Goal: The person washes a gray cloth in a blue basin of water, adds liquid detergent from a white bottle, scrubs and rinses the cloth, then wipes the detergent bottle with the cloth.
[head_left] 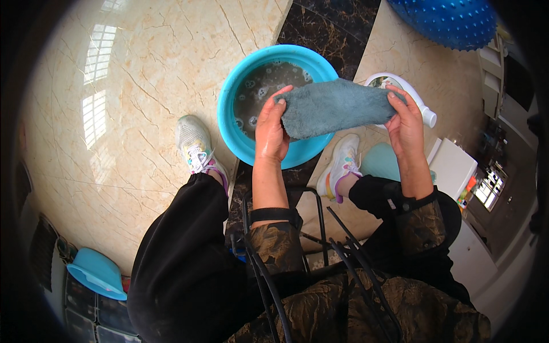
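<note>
A grey-blue cloth [339, 107] with a fluffy surface is stretched sideways between my two hands. My left hand [272, 124] pinches its left end between thumb and fingers, over the basin. At the right end, my right hand [404, 113] grips the cloth's edge in the same way. Beneath lies a round light-blue plastic basin [229, 107], holding murky grey water [266, 85] with patches of suds. The cloth covers part of the basin's right side. A white plastic bottle [429, 116] with a label lies on the floor behind the cloth's right end.
My shoes stand either side of the basin's near edge. A blue spiked ball [450, 21] sits at the upper right. A pale green container [381, 162] and a white box [452, 167] are right of my right shoe. Another light-blue basin [96, 272] is at lower left.
</note>
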A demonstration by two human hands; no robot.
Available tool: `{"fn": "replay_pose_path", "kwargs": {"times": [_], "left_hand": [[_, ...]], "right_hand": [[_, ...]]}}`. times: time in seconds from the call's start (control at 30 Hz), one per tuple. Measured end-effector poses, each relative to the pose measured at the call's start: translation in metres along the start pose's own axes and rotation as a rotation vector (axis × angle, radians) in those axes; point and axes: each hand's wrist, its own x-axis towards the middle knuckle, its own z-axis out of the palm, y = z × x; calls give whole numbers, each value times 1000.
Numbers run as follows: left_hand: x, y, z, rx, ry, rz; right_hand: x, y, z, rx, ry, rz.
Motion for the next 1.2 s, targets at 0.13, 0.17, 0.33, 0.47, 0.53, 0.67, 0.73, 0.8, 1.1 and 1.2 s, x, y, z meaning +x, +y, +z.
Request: {"fn": "replay_pose_path", "kwargs": {"times": [0.13,0.17,0.33,0.47,0.53,0.67,0.73,0.8,1.1,1.2], "left_hand": [[2,-1,-1,103,-41,-6],[2,-1,-1,108,-77,54],[2,0,-2,81,-92,203],[-1,-5,-2,114,-114,159],[-2,-8,-3,110,-103,129],[-1,-11,-6,120,-133,133],[0,-11,-9,89,-122,130],[0,-12,-10,83,-119,151],[0,-11,-16,38,-139,163],[2,-13,-14,109,-118,135]], "right_hand": [[1,0,-10,52,-9,29],[1,0,-11,17,-99,9],[-4,-4,-6,-201,-190,-47],[-11,-13,4,-140,-322,25],[-12,-17,7,-131,-345,45],[-11,-19,7,-66,-333,76],[-8,-17,4,20,-348,81],[-5,-13,1,73,-332,113],[-3,-4,-4,-31,-339,159],[-5,-11,6,31,-360,143]]}}
